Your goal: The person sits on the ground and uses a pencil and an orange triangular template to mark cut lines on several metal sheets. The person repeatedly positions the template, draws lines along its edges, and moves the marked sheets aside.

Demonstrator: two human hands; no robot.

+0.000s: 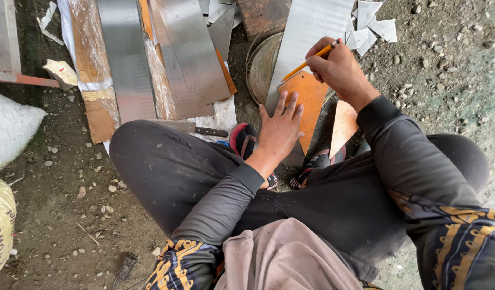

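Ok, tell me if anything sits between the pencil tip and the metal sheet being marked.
Nothing visible does. The right hand holds the yellow pencil, its tip at the upper edge of the orange template, which the left hand presses flat on the metal sheet.

Your left hand [280, 126] lies flat on the template [306, 102], which rests on a metal sheet [306, 32] in front of your feet. Your right hand [339, 67], behind it, has a pencil [316, 58] in its grip. Left of them more sheets [151, 53] lie on the ground [70, 215], a knife [207, 131] before them.
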